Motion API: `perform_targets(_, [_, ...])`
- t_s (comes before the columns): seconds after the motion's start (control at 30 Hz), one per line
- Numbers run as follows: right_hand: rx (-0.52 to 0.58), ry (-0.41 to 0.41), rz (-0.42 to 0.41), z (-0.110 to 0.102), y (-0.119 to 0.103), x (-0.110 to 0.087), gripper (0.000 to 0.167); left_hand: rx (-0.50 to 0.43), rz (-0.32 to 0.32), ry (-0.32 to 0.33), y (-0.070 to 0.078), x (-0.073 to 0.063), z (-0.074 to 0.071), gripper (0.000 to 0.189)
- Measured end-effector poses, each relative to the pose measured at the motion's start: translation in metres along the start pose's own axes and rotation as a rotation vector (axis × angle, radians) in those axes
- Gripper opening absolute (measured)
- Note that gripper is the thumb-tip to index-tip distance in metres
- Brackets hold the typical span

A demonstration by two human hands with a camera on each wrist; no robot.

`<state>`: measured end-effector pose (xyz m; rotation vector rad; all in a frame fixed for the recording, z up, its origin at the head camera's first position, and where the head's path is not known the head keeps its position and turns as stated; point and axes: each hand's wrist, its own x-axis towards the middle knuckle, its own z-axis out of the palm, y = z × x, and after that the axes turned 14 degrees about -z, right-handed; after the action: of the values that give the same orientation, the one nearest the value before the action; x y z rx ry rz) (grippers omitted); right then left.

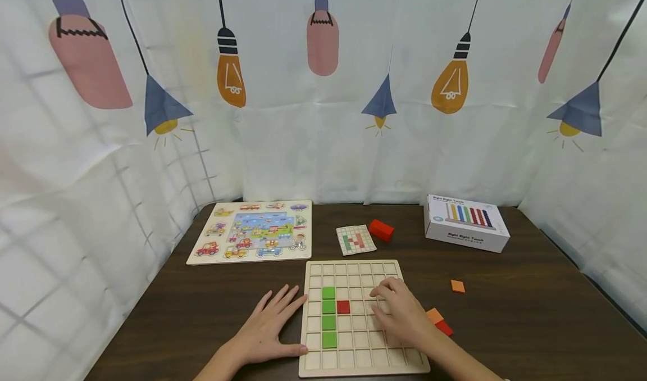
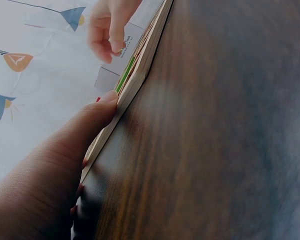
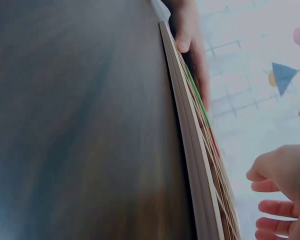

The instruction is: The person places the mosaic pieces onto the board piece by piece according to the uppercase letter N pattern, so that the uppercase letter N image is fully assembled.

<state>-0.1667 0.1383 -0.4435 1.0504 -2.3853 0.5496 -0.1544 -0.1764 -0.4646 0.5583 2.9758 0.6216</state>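
A wooden grid board (image 1: pixel 354 360) lies on the dark table. Several green tiles (image 1: pixel 329 322) form a column on its left side, and one red tile (image 1: pixel 343 307) sits beside that column. My left hand (image 1: pixel 270 327) is spread at the board's left edge, its thumb and a fingertip touching the rim. In the left wrist view the thumb (image 2: pixel 107 97) rests on the board's edge. Above the board's right side, my right hand (image 1: pixel 399 313) hovers with loosely bent fingers. The right wrist view shows the fingers (image 3: pixel 277 207) apart, with nothing visible between them.
An orange tile (image 1: pixel 434 315) and a red tile (image 1: pixel 444 328) lie by the right forearm; another orange tile (image 1: pixel 457 286) lies farther right. Behind the board are a pattern card (image 1: pixel 356 239) and a red block (image 1: pixel 381 230). A vehicle puzzle (image 1: pixel 222 257) and white box (image 1: pixel 465 236) stand at the back.
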Motion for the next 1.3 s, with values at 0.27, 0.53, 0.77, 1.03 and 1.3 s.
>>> perform_targets(0.27, [0.033,-0.013,0.008,-0.013,0.014,-0.023,0.018,0.009,-0.006,0.008,0.0,0.0,0.0,0.09])
perform_targets(0.53, [0.035,0.016,0.0,-0.024,0.022,-0.046,0.025,-0.001,-0.017,-0.007,-0.001,0.001,-0.002,0.089])
perform_targets(0.77, [0.014,0.036,-0.011,-0.033,0.027,-0.06,0.03,-0.002,-0.018,-0.008,0.0,0.002,-0.002,0.089])
perform_targets(1.03, [-0.019,-0.02,-0.027,-0.048,0.032,-0.071,0.033,-0.001,-0.017,-0.01,0.0,0.002,-0.001,0.089])
perform_targets(1.3, [0.036,-0.072,-0.018,-0.053,0.038,-0.082,0.026,-0.01,-0.012,-0.008,0.001,0.001,-0.001,0.089])
